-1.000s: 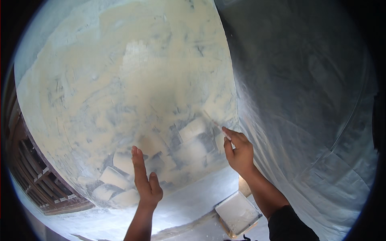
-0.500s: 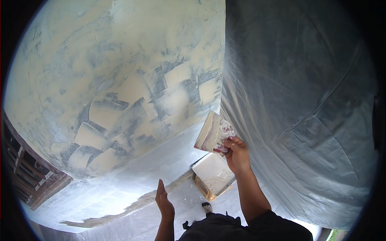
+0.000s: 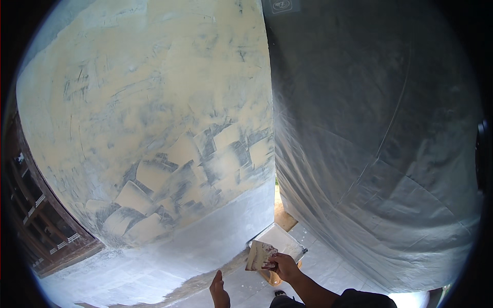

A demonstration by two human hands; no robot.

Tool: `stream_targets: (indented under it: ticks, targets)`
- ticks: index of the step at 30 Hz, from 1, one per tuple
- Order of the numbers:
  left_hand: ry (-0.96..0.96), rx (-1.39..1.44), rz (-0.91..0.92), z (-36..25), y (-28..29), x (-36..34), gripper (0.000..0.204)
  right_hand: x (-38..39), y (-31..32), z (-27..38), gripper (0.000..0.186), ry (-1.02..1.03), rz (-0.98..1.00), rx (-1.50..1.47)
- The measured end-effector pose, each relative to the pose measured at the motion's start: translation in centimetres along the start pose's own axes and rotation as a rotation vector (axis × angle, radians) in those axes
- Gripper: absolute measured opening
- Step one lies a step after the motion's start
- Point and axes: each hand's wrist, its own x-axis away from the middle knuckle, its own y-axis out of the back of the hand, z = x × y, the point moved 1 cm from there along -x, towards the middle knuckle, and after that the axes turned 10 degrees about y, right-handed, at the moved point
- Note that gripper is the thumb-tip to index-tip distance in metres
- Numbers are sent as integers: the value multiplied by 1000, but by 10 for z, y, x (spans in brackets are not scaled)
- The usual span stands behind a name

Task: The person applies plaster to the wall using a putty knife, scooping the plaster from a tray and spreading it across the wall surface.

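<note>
In the lower middle of the head view, my right hand grips a flat scraper smeared with cream putty and reddish patches. The blade hangs over a square white tray of pale material on the floor, partly hiding it. My left hand is lower, left of the scraper, fingers stretched out and holding nothing. Ahead rises a wall coated in patchy cream over grey, with overlapping square strokes above a pale lower band.
A translucent grey plastic sheet covers the right side and meets the wall at a narrow lit gap. A brown wooden barred window sits at the left. Below are grey floor tiles and my foot.
My right hand has brought the scraper down from the wall to above the tray, its flat face turned up. My left hand has also dropped. The view has shifted.
</note>
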Motion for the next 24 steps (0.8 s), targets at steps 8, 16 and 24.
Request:
stream_targets:
  ticks: [8, 16, 24]
  targets:
    - [-152, -166, 57, -61, -111, -31, 57, -57, -4, 57, 16, 84, 103, -103]
    - [-302, -202, 61, -113, -171, -45, 57, -116, -50, 212, 16, 620, 216, 351]
    - [-351, -105, 26, -144, -179, -49, 61, -113, -259, 427, 27, 1999, 86, 962]
